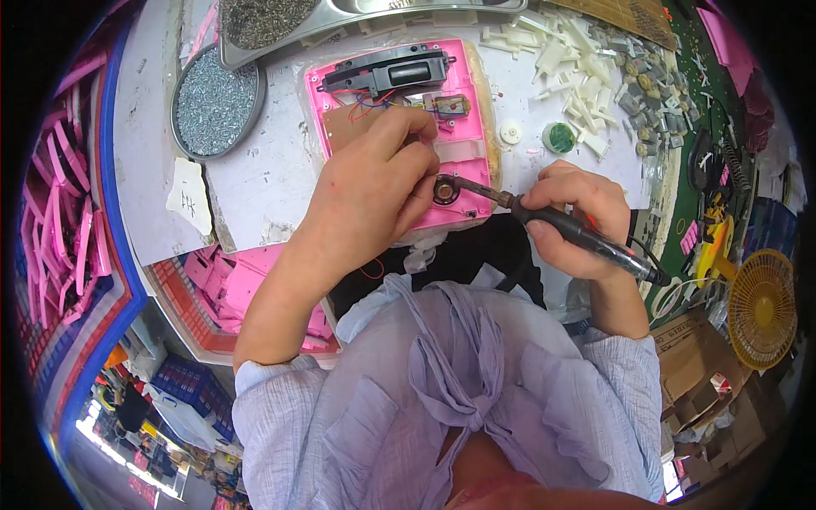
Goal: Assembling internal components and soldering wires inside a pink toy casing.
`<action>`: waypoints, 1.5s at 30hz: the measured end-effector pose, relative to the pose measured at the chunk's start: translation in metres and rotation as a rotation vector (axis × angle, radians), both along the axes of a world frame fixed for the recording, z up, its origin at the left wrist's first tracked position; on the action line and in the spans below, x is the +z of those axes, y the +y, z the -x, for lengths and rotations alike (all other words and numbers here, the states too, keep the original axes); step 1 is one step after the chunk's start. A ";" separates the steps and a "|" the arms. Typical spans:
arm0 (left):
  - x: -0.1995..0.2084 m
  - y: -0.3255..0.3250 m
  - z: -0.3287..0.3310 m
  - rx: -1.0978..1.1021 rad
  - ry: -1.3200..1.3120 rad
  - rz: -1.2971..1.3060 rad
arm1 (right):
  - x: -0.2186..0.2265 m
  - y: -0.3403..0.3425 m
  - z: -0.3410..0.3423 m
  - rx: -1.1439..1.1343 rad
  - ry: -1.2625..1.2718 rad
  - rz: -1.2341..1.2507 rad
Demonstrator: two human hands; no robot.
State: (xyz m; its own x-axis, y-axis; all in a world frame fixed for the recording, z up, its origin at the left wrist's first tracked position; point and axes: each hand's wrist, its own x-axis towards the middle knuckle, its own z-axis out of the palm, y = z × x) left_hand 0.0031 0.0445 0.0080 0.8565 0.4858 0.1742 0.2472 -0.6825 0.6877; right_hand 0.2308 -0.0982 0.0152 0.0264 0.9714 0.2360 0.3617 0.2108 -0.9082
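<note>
A pink plastic housing [478, 170] lies on the worktable in front of me. It holds a black plastic assembly [406, 73], thin red and blue wires, a small metal-cased part [450, 105] and a round black speaker-like disc [445, 191]. My right hand [582, 212] grips a soldering iron [595, 242] with a black handle. The iron's tip reaches the edge of the round disc. Across the housing's left side rests my left hand [370, 183], its fingers pinched together just above the disc. What those fingers hold is hidden.
Small metal screws [217, 102] fill a round bowl at the left. A metal tray [340, 19] stands at the back. White plastic parts [565, 64] and grey blocks [650, 98] lie at the right, near a small green-filled tub [558, 138]. Pink parts [64, 195] fill a left-hand crate.
</note>
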 end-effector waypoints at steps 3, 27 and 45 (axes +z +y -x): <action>0.000 -0.001 0.000 0.002 -0.002 0.011 | 0.001 0.000 -0.001 0.014 -0.017 -0.002; 0.000 0.000 -0.001 -0.013 -0.014 0.028 | 0.005 -0.014 -0.016 -0.022 0.104 -0.029; 0.002 0.001 -0.002 -0.032 -0.004 -0.013 | 0.003 -0.009 -0.012 0.003 -0.004 0.040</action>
